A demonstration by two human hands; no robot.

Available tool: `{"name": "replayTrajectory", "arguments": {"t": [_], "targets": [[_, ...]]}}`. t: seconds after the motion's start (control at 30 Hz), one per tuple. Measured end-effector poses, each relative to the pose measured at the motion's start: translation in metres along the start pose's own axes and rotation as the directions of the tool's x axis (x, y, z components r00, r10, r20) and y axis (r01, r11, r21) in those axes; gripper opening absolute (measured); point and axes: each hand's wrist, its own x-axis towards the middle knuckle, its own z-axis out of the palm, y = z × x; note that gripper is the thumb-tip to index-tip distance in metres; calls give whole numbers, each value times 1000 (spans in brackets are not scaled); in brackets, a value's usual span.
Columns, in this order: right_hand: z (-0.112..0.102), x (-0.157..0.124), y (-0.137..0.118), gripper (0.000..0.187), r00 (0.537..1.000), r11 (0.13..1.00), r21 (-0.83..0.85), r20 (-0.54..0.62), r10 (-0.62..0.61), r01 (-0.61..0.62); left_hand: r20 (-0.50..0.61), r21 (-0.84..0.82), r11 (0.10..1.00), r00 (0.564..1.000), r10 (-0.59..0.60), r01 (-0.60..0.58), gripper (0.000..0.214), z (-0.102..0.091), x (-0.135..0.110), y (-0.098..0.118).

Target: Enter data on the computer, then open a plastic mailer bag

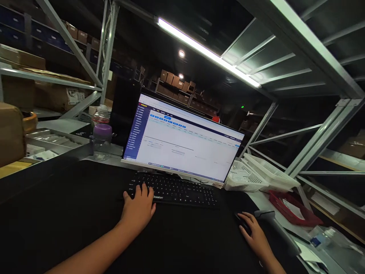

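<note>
Monitor (185,148) stands directly behind keyboard; purple-lidded clear bottle (102,142) to its left, perforated white plastic basket (251,185) and glossy red tray (310,217) to the right, grey handheld device (281,230) just beside right hand (255,236). Flat black keyboard (182,192) lies on a matte black desk mat (182,239), left hand (139,205) on its left end, fingers spread, gripping nothing; right hand curls around rounded dark mouse (245,227).

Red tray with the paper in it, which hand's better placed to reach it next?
Your right hand, probably: it's much nearer the red tray, though it's on the computer mouse. Your left hand is farther away, at the keyboard.
</note>
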Motion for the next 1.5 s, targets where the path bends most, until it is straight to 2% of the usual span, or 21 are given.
{"name": "replayTrajectory", "arguments": {"t": [0.23, 0.53, 1.1, 1.33, 1.5], "targets": [[-6, 1, -14, 46, 1000, 1000, 23, 11, 18, -19, -27, 18, 1000, 1000, 15, -15, 59, 5, 3, -1], [-5, 1, -17, 51, 999, 999, 33, 6, 41, -41, -62, 79, 996, 997, 42, -37, 61, 9, 4, -3], [9, 3, 7, 50, 998, 998, 46, -24, 52, -51, 21, 56, 998, 1000, -2, 1, 60, 0, 1, -1], [10, 6, 7, 51, 997, 996, 56, -43, 69, -66, 30, 83, 997, 1000, 4, -7, 60, -2, 2, -1], [10, 7, 3, 49, 988, 992, 64, -102, 114, -108, 65, 139, 990, 998, -7, -2, 60, 0, 5, -1]]}}
